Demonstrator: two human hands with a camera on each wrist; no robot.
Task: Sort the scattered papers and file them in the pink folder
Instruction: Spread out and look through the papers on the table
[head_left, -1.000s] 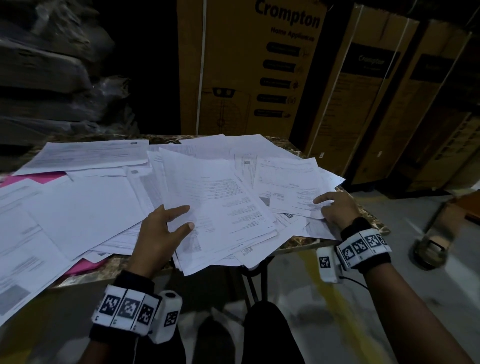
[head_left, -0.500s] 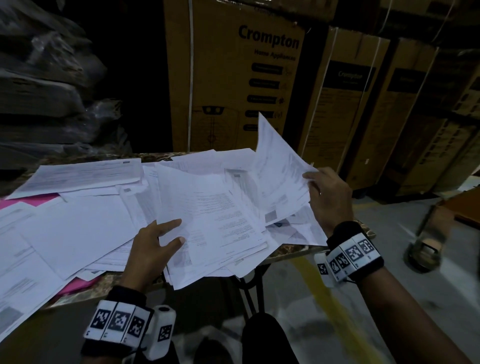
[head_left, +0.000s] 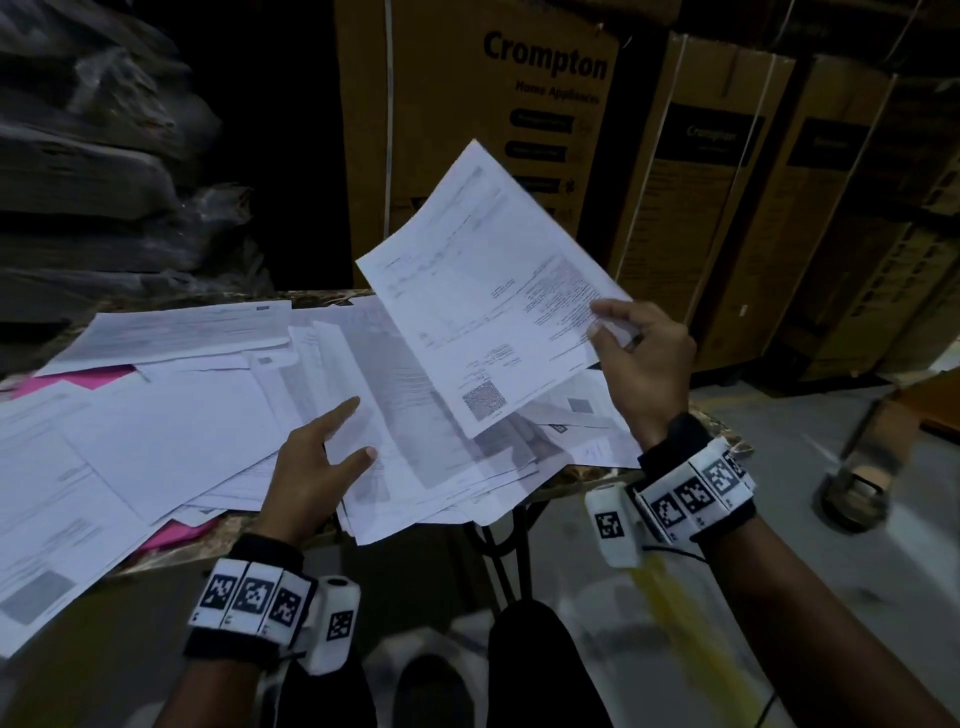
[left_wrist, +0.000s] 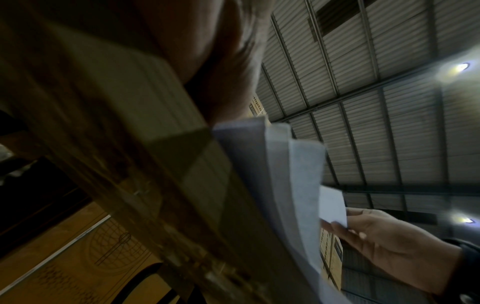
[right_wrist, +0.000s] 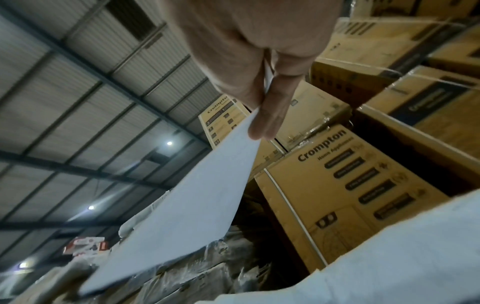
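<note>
1. Across the table (head_left: 218, 535), scattered papers (head_left: 171, 441) almost bury the pink folder (head_left: 78, 376), which shows at the far left.
2. Right hand (head_left: 641, 364) pinches one sheet (head_left: 488, 291) aloft at its right edge, long axis tilted up-left.
3. Left hand (head_left: 311, 467), its grip loose and holding nothing, rests on the pile, nearer the folder.

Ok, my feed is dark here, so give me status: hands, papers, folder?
Right hand pinches one sheet, lifted. Left hand open, flat on the paper pile. Pink folder mostly buried under papers.
</note>
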